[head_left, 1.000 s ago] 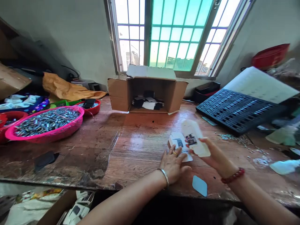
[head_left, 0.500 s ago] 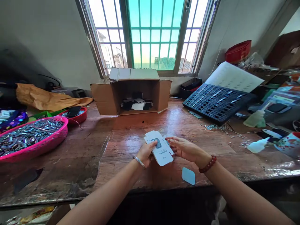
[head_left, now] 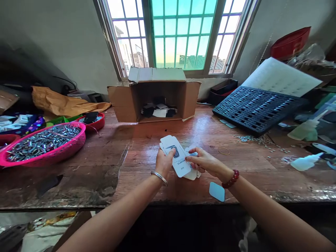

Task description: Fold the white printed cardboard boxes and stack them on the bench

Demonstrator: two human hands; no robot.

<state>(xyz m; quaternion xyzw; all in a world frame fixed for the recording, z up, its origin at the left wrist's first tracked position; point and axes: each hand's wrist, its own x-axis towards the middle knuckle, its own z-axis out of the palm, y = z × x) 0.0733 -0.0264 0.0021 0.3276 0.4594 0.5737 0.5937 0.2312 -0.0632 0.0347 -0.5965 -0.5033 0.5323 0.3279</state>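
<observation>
White flattened cartons (head_left: pixel 172 141), printed with a dark ring picture and the word MAGNETIC, are held above the table at the centre. My left hand (head_left: pixel 165 161) is closed on their left side, its thumb pressed over the ring picture. At the right edge, my right hand (head_left: pixel 208 163) has its thumb and fingers closed on the top carton. Beneath the top one, more white card edges (head_left: pixel 193 174) stick out, fanned slightly apart. A pale blue square with rounded corners (head_left: pixel 216 191) lies on the table, near my right wrist.
An open cardboard box (head_left: pixel 119 105) holding black and white pieces stands by the window. Pink basket (head_left: pixel 78 141) with metal parts is on the left. A black slotted tray (head_left: pixel 252 106) leans at right, near scattered beads (head_left: pixel 258 140), a rubber band (head_left: pixel 224 151) and a squeeze bottle (head_left: pixel 306 162).
The cartons are now fanned, with the lower ones showing at the lower right. My right fingers have come onto the top carton's edge. The view has shifted slightly.
</observation>
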